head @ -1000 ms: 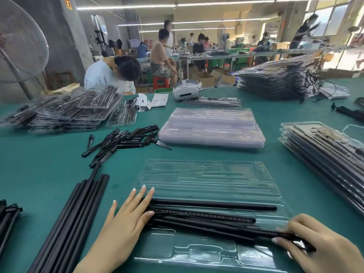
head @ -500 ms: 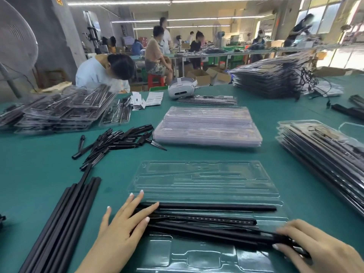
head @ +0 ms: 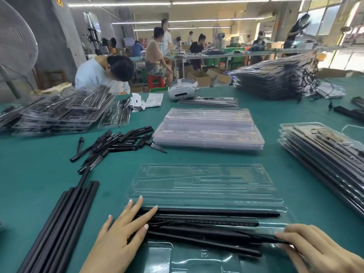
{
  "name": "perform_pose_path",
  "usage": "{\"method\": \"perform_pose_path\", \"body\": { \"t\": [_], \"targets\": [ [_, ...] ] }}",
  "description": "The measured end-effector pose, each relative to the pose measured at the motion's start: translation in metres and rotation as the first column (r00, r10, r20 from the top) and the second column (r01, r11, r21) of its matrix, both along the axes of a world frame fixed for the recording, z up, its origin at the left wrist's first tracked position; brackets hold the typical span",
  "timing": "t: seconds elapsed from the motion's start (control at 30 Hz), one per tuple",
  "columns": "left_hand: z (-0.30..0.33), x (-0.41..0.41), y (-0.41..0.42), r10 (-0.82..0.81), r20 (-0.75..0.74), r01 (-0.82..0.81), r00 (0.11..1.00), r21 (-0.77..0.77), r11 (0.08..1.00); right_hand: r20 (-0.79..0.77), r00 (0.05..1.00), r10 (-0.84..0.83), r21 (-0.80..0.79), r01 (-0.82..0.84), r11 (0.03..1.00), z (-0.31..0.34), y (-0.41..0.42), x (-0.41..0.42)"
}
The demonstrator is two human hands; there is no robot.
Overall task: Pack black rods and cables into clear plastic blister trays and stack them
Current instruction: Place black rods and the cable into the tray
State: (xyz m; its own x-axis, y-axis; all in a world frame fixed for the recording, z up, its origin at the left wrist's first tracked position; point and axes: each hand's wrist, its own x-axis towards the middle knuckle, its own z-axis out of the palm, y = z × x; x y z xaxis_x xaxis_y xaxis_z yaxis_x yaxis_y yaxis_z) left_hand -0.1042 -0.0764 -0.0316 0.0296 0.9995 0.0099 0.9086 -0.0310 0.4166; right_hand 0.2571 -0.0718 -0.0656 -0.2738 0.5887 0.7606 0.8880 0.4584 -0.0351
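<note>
My left hand [head: 120,235] still presses flat, right hand [head: 315,251] still pinches the rods [head: 206,223] — nothing has shifted, still seating them in the tray [head: 197,186].

Open blister tray [head: 206,186] front-center on table [head: 39,174], rods [head: 206,219] in its near half. Left hand [head: 120,239] on rods' left ends, right hand [head: 315,251] at right ends. Long rods [head: 59,229] left of tray, short parts pile [head: 116,142] behind-left, empty tray stack [head: 208,129] behind, packed stack [head: 327,158] right.
</note>
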Motion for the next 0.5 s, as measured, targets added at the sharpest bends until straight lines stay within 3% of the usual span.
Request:
{"method": "perform_pose_path", "body": {
  "t": [0.27, 0.4, 0.5],
  "targets": [
    [0.009, 0.004, -0.002, -0.001, -0.055, -0.004, 0.998, -0.076, 0.997, -0.16, 0.986, -0.056, -0.217, 0.02, 0.976, 0.026, -0.01, -0.011],
    [0.01, 0.004, -0.002, -0.005, -0.063, -0.001, 0.998, -0.095, 0.995, -0.095, 0.991, -0.095, -0.286, 0.064, 0.956, 0.033, -0.015, -0.01],
    [0.01, 0.005, -0.003, 0.009, -0.068, -0.015, 0.998, -0.095, 0.995, -0.092, 0.991, -0.093, -0.239, 0.069, 0.969, 0.035, -0.016, -0.014]
  ]
}}
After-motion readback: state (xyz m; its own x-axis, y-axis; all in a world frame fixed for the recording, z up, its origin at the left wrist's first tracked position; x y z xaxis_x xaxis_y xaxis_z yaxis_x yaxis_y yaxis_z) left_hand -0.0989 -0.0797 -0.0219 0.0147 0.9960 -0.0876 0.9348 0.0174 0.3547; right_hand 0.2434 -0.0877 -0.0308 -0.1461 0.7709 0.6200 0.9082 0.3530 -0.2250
